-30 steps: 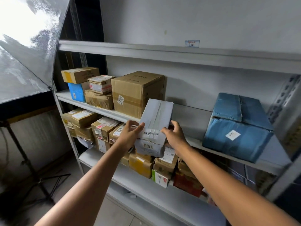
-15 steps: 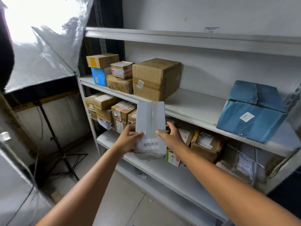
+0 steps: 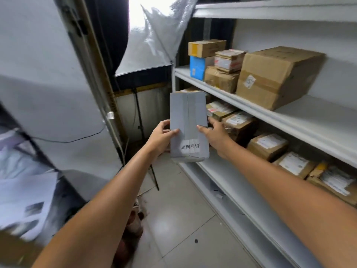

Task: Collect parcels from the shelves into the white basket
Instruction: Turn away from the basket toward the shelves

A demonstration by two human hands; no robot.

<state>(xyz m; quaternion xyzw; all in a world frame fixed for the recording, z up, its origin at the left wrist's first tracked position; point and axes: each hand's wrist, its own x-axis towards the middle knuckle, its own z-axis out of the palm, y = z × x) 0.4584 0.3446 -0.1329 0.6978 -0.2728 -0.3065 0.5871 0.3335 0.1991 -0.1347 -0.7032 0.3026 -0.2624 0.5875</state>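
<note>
Parcel [image 3: 188, 117] clear of shelf [image 3: 289, 117], pinched at both sides: left hand [image 3: 161, 137] and right hand [image 3: 216, 136] each clamped on it. Basket unseen; boxes [image 3: 267, 145] right of right hand seemingly uncollected.

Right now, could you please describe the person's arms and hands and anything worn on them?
The left hand and right hand wear no gloves, and no watch or ring is visible. Both forearms are bare to the frame edge: no sleeves show.
</note>
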